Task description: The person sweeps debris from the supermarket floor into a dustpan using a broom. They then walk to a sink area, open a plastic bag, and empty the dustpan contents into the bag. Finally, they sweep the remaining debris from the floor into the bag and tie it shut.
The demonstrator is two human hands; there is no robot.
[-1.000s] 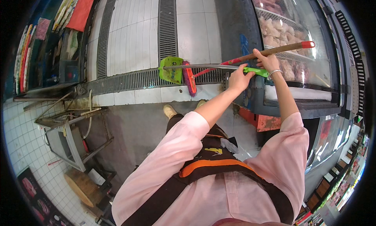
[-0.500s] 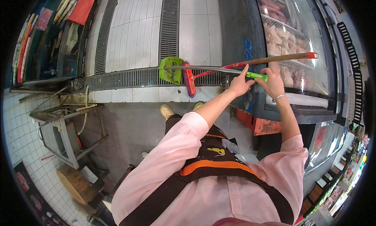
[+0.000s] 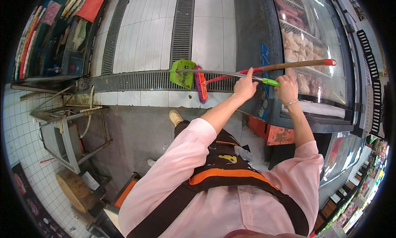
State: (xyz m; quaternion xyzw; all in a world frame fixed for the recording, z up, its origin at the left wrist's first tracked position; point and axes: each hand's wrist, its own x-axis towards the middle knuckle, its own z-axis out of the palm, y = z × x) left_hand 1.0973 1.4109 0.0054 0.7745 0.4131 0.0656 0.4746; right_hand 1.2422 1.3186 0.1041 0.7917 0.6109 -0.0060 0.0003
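Observation:
A long-handled dustpan has a green pan (image 3: 182,74), a grey metal pole and a green grip (image 3: 271,82). My right hand (image 3: 287,89) is closed around the end of that grip. Farther left on the pole, my left hand (image 3: 245,89) is closed, its index finger stretched up toward the broom handle. The broom (image 3: 303,65), with a red and wooden handle, crosses behind the pole; whether my finger touches it I cannot tell. Its orange-red head with purple bristles (image 3: 201,87) rests beside the pan, over the floor grating.
A glass-fronted display case (image 3: 305,44) with meat stands at the right. Slotted drain grating (image 3: 136,83) runs along a tiled step edge. To the left are a metal frame stand (image 3: 72,145) and a round wooden block (image 3: 76,190). A red-orange box (image 3: 280,136) sits below the case.
My left hand has slid left along the pole, away from the green grip. My right hand's fingers have closed around the grip. Pan and broom hold nearly the same place.

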